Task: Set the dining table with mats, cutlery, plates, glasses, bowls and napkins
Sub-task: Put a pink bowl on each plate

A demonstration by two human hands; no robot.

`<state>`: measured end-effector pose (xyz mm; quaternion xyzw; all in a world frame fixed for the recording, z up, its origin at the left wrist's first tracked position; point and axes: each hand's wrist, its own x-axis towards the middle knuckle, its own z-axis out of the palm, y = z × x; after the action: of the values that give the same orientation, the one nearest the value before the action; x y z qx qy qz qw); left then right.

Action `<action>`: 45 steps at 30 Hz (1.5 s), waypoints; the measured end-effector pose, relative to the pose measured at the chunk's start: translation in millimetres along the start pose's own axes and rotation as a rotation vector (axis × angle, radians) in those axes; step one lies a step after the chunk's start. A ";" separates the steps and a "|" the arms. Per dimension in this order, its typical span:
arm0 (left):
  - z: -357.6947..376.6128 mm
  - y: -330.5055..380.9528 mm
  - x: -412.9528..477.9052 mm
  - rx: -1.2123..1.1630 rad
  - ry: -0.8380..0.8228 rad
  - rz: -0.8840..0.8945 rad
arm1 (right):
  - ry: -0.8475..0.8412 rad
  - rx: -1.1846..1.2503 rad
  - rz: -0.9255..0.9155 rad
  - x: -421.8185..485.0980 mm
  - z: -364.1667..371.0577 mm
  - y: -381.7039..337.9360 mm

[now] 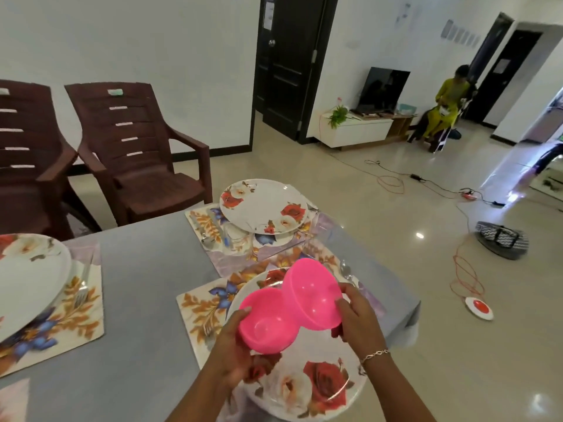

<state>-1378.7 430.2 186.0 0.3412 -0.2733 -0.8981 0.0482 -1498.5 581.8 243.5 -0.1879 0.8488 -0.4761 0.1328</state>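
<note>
Left hand fingers curled round the left pink bowl, right hand gripping the tilted right pink bowl; both are held side by side just above the near plate. Judged partway: floral mat, far plate, fork and spoon laid; bowls not yet down, no napkins seen, glasses unclear. Bowls glossy round plastic; plates smooth, rose-printed; grey table matte.

The left pink bowl and right pink bowl are smooth plastic with a soft sheen. The floral plate under them is glossy. The desk top is matt grey. The fork near its left edge is shiny metal. The chair is ribbed brown plastic, and the floor is polished and reflective.
</note>
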 end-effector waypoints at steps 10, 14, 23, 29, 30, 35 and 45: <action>-1.3 18.9 6.7 -0.160 0.200 0.277 | -0.186 -0.208 0.142 106.1 9.7 69.7; 20.3 10.4 5.6 -0.156 0.224 0.299 | -0.275 -0.210 0.162 130.6 19.8 80.3; 96.3 -12.2 34.2 -0.125 0.234 0.313 | -0.451 -0.018 0.219 153.8 -7.2 98.7; 179.9 -50.3 90.0 -0.020 0.078 0.219 | -0.337 0.041 0.200 155.3 -107.6 132.2; 196.4 -59.1 100.9 -0.017 0.053 0.197 | -0.310 0.070 0.214 155.9 -127.1 139.3; 283.8 -99.4 155.1 0.027 -0.020 0.074 | -0.143 0.140 0.257 169.1 -220.5 174.6; 416.0 -139.9 308.9 0.088 -0.104 0.016 | -0.036 0.151 0.222 289.3 -344.2 225.2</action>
<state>-1866.2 654.8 188.4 0.2938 -0.3174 -0.9013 0.0260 -1939.7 821.2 212.8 -0.0909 0.8236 -0.5175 0.2136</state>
